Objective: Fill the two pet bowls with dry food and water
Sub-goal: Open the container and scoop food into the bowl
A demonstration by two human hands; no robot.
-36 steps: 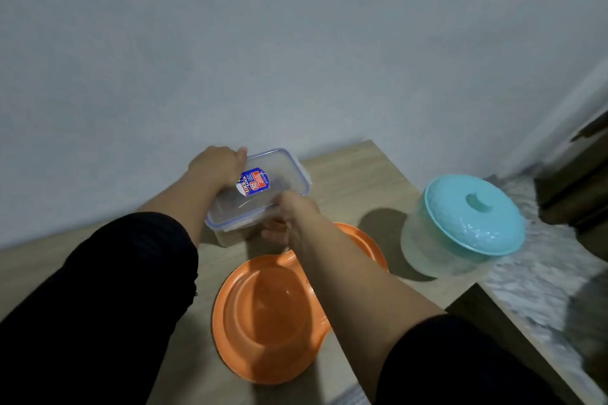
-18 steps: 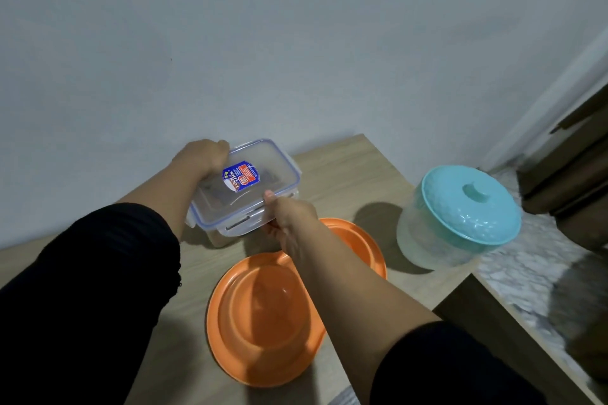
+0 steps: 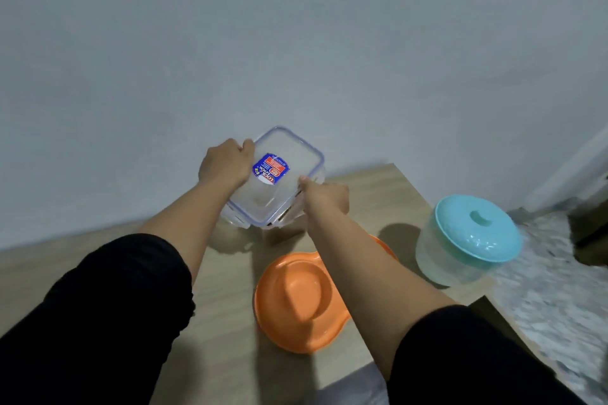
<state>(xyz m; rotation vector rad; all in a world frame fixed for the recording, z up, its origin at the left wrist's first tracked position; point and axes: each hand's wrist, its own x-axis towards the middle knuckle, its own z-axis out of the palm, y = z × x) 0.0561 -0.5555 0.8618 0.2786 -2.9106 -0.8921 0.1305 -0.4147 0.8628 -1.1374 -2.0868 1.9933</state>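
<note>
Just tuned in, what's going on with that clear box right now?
A person grips the clear lidded container with both hands, the left hand on its far-left edge and the right hand at its near-right side, above the wooden table. The lid is on. The orange double pet bowl looks empty; the teal-lidded tub stands closed beside it.

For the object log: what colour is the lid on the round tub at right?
Light turquoise lid on a translucent tub, shown in the head view.

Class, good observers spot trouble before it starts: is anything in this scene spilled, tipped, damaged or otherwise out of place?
Nothing is spilled or broken. The clear lidded container is tilted only because the left hand and right hand hold it. The orange double bowl lies flat and the teal-lidded tub stands upright, though near the table's right edge.
</note>
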